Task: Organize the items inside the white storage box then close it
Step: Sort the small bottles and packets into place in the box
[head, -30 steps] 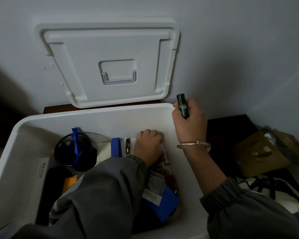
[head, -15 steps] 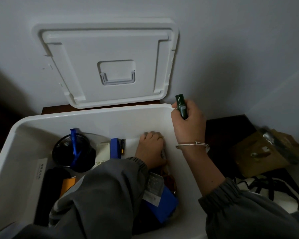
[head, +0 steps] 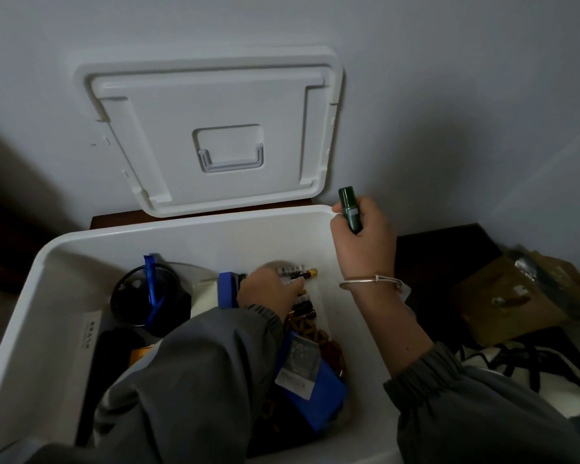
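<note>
The white storage box [head: 188, 234] stands open below me. Its white lid [head: 215, 128] leans against the wall behind it. My left hand [head: 268, 291] reaches down inside the box and pinches small tubes [head: 297, 273] near the back wall. My right hand [head: 362, 239] hovers over the box's right rim and grips a dark green tube [head: 350, 209] upright. Inside the box are a black mesh cup [head: 148, 298] with a blue strip, a blue block [head: 227, 289], a blue packet [head: 315, 393] and brown beads [head: 310, 329].
A brown paper parcel [head: 513, 296] lies on a dark surface to the right of the box. Black cords [head: 503, 360] lie on white fabric at the lower right. The grey wall rises directly behind the box.
My left hand has drawn back to the left, uncovering small tubes near the box's back wall. My right hand with the green tube has stayed nearly still.
</note>
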A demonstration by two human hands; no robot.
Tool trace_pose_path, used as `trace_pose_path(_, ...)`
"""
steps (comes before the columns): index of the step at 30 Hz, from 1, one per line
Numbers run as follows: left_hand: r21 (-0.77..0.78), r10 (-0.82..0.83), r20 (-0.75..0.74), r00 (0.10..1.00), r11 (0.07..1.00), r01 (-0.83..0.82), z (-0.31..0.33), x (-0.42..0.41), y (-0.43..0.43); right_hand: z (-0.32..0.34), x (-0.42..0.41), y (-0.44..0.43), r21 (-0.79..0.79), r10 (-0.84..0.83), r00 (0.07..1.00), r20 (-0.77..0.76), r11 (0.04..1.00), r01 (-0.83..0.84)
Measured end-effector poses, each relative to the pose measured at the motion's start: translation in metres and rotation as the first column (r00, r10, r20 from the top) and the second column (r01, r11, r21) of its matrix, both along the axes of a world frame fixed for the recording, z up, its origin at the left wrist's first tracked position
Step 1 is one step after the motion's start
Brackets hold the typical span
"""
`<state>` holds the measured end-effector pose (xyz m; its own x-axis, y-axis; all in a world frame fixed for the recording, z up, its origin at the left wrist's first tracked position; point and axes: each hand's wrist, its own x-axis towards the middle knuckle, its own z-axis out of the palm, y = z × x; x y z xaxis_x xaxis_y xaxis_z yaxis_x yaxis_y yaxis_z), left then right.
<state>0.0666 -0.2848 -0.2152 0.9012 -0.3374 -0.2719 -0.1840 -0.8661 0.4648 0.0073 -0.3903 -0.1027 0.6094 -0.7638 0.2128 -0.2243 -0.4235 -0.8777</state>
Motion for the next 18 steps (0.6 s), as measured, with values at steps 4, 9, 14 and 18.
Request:
trace_pose_path(4,-0.013,-0.046,-0.033,0.998,0.999,0.046,-0.007,0.001,0.006,0.001,-0.001,0.001,-0.007,0.007,1.000,-0.010,1.000,-0.007)
trace_pose_path(9,-0.171,-0.095,-0.052,0.994,0.982,0.085,-0.007,0.008,0.018,0.000,0.000,0.000,-0.001,0.002,1.000,0.001,1.000,-0.002)
trace_pose_path(14,-0.320,-0.087,-0.084,0.993,0.946,0.056,-0.006,0.009,0.018,0.000,0.000,0.001,0.003,0.013,1.000,0.003,1.000,-0.013)
trace_pose_path(18,-0.323,-0.067,-0.116,0.991,0.946,0.026,-0.009,0.013,0.017,0.000,0.000,0.000,0.008,0.013,1.000,0.009,1.000,-0.013)
